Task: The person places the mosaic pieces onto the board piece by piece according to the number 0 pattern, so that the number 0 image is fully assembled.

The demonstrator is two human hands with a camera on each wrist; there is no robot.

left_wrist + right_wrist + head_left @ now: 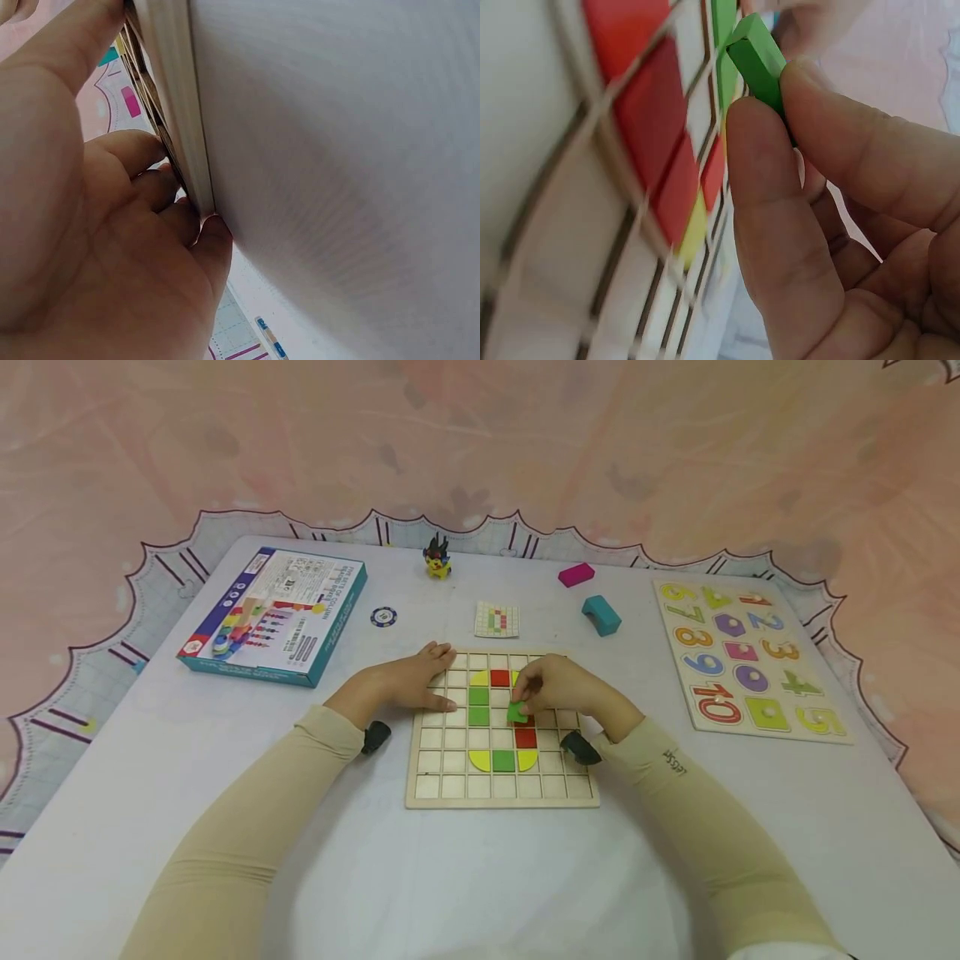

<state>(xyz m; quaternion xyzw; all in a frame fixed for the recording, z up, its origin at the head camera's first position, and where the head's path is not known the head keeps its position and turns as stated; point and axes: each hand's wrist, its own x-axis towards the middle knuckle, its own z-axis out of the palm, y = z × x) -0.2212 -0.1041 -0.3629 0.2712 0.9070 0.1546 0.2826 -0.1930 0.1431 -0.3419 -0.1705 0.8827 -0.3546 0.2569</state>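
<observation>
A wooden grid board [455, 787] lies flat on the table, with red tiles [526, 738], green tiles [477, 716] and yellow rounded tiles [480, 761] set in several of its squares. Between thumb and finger my right hand [562, 685] pinches a green tile [757, 56], tilted just above the board's middle. Part of the board's upper right is hidden by that hand. My left hand [408, 681] rests at the board's upper left edge, its fingers loosely extended; the left wrist view shows fingertips touching the board's side [176, 97].
Beyond the board lies a small pattern card [497, 620]. Around it are a poker chip [384, 617], a yellow toy figure [437, 560], a magenta block [576, 575] and a teal arch block [602, 615]. A boxed game [277, 614] lies left, a number puzzle board [750, 660] right.
</observation>
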